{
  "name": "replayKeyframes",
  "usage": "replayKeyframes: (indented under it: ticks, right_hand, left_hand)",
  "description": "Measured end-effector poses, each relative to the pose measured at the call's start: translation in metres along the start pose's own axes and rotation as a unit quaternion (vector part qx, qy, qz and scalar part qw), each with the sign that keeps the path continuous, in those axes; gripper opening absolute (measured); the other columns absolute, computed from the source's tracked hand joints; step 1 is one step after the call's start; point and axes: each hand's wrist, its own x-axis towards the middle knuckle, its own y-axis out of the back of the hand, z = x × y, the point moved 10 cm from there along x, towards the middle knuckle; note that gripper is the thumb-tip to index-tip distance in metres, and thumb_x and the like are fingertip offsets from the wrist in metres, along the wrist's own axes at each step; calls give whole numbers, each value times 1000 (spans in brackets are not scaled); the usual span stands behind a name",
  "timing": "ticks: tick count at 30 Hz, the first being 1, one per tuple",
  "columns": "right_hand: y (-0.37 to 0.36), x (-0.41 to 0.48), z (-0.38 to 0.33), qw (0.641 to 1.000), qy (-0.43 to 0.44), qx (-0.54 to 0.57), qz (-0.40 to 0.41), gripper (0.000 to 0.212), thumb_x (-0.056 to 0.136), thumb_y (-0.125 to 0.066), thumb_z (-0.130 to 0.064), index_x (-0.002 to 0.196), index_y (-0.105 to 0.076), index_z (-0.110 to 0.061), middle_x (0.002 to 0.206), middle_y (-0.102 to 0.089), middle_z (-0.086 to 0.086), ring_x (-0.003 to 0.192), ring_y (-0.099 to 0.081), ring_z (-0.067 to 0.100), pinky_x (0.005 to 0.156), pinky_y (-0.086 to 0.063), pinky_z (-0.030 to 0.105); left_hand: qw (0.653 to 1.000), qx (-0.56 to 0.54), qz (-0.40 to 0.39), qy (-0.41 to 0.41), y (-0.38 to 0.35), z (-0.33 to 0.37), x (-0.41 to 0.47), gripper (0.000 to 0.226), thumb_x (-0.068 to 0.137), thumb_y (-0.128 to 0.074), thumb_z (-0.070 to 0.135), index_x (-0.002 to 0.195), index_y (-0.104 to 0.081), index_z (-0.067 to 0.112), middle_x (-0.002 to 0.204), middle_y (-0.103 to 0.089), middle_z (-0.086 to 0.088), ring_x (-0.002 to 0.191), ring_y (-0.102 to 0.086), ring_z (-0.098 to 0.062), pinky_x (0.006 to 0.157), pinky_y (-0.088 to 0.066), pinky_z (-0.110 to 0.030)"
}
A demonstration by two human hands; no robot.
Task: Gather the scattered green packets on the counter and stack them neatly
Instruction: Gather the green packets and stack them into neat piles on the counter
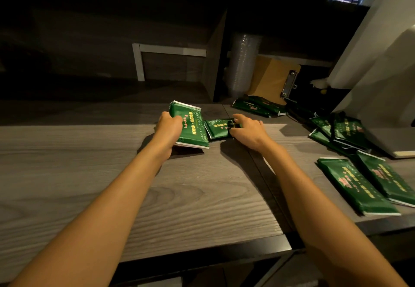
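My left hand (168, 127) grips a small stack of green packets (190, 127), tilted up off the grey wooden counter (112, 174) at its middle. Just to the right, my right hand (248, 130) pinches another green packet (216, 128) lying flat on the counter, its left end close to the held stack. More green packets lie scattered: a pile at the back (258, 105), a heap at the right (343, 132) and two side by side near the right front edge (357, 185).
A brown clipboard (274, 80) and a sleeve of clear plastic cups (243, 64) stand at the back under a dark shelf. A white machine (386, 98) fills the right side. The counter's front edge runs below my forearms.
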Motion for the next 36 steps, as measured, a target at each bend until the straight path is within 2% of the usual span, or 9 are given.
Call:
replayKeyframes:
  ticks: [4,8,15,17,21,24,27,30,36]
  right_hand:
    - [15,-4,-10,998,15,-22,56,62,88,-55,-44,139,-38,-13,138,-48,11,126,-44,29,101,-37,38]
    - [3,-5,-5,998,-22,-60,18,78,83,-57,-59,139,-38,-7,147,-31,14,135,-26,31,107,-30,40]
    - [-4,-6,8,994,-103,0,22,88,81,-40,-73,137,-40,-5,147,-30,14,136,-24,32,109,-23,45]
    - [-6,-7,10,992,-121,3,35,88,83,-41,-71,140,-34,-4,149,-26,15,138,-22,32,110,-21,45]
    - [-2,-8,9,990,-129,15,60,85,77,-64,-59,137,-35,-7,143,-33,14,134,-28,30,106,-27,42]
    - [9,-12,6,982,-111,110,104,72,77,-73,-40,127,-35,-4,131,-49,14,122,-46,30,91,-40,37]
    - [15,-15,10,945,-112,277,135,49,87,-65,-19,122,-35,-2,122,-55,17,94,-60,25,61,-47,26]
    - [10,-14,18,885,-132,422,145,36,94,-52,-12,128,-41,-3,120,-57,17,70,-57,16,41,-43,17]
    - [1,-16,-9,758,-69,646,66,32,95,-44,4,126,-42,-1,106,-59,14,71,-64,22,55,-56,21]
  left_hand:
    - [1000,-11,8,7,4,-2,2,26,98,-37,13,123,-42,9,109,-58,-11,90,-59,-22,61,-46,-27]
    - [1000,-15,17,19,7,-6,4,29,97,-39,12,127,-40,8,114,-58,-14,90,-60,-23,58,-46,-27]
    - [999,-32,18,14,10,-3,3,30,98,-39,12,127,-40,9,112,-57,-11,90,-60,-23,61,-48,-28]
    - [999,-39,14,7,8,0,2,30,98,-38,11,128,-39,9,112,-55,-10,89,-58,-21,58,-45,-27]
    - [998,-53,13,2,8,2,-2,24,95,-42,7,119,-40,12,107,-53,-8,83,-56,-18,58,-45,-26]
    - [998,-67,16,1,10,3,-2,23,93,-45,4,113,-38,15,103,-51,-6,76,-54,-14,56,-43,-26]
    - [997,-79,16,-3,10,4,-3,30,94,-44,2,121,-37,12,106,-49,-5,78,-53,-14,55,-42,-24]
    - [995,-96,23,0,11,3,-3,35,95,-44,2,128,-35,11,110,-48,-6,91,-54,-19,59,-44,-25]
    - [993,-118,9,12,7,0,-2,33,97,-39,3,128,-34,12,113,-49,-7,102,-55,-23,79,-49,-35]
